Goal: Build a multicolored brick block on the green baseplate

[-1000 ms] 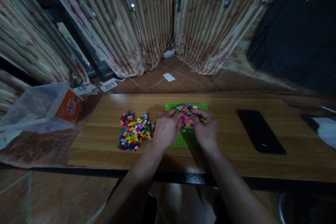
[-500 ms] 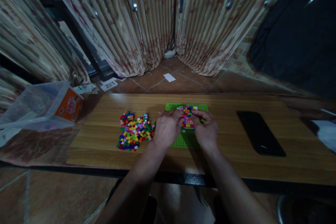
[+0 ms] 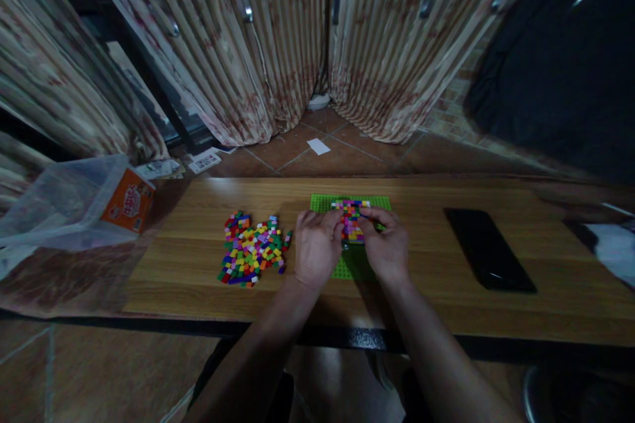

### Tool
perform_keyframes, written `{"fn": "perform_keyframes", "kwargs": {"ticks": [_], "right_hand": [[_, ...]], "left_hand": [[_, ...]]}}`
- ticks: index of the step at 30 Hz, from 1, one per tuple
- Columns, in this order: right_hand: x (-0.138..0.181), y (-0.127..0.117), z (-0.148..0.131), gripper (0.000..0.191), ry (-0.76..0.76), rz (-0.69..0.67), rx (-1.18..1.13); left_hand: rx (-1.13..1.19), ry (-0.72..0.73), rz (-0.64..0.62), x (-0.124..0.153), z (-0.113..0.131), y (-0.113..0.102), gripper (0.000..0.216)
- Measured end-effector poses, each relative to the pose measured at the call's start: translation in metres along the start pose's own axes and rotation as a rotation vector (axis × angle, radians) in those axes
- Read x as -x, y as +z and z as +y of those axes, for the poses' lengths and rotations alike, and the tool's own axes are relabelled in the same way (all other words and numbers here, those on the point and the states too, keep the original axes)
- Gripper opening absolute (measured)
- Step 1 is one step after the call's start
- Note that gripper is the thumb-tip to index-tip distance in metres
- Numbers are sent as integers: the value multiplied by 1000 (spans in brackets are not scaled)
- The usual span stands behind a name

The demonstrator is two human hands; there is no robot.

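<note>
"The small multicoloured plastic brick patch, blocky and flat (image 3: 354,232), where is it sitting?"

"It's resting just right of the frame's centre, on the upper part of the flat, studded green plastic baseplate (image 3: 342,269), which is lying on the long brown wood-grain tabletop (image 3: 426,291)"

"And what are the hands doing?"

"They're staying apart from each other, bare and curled, one on each side of the patch. The left hand (image 3: 318,244) is covering its left edge, with thumb and fingers bunching close; the right hand (image 3: 388,243) is bringing its thumb and forefinger to the right edge. Whether either is pinching a loose brick, I can't tell; the fingertips are too small and partly hidden"

"Which step is in hand, would you say?"

"My reading: they're seating or straightening bricks within the patch. The loose heap of little multicoloured plastic bricks (image 3: 255,248), left of centre in the frame, is lying well clear of the fingers"

"So what is the next move calling for?"

"I'd judge it's calling for steady, even pressing from both sides, with the fingertips lining up studs without nudging neighbouring bricks loose"
</note>
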State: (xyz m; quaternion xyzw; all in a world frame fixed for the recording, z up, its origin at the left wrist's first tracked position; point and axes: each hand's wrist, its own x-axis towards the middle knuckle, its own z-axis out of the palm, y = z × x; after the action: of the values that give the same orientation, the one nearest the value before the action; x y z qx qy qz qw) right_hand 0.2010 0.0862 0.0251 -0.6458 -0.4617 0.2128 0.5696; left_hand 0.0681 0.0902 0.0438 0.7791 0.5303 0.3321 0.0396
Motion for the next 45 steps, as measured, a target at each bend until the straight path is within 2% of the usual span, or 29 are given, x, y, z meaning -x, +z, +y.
{"fn": "perform_keyframes", "kwargs": {"ticks": [15,28,45], "right_hand": [[4,1,-2,22,-21,-15,13],[13,8,-7,27,-70,2,123],[13,13,-11,28,-40,20,163]], "left_hand": [[-48,-136,55,3,6,2,13],[-38,-117,40,3,9,1,18],[-29,-103,12,7,11,4,23]]}}
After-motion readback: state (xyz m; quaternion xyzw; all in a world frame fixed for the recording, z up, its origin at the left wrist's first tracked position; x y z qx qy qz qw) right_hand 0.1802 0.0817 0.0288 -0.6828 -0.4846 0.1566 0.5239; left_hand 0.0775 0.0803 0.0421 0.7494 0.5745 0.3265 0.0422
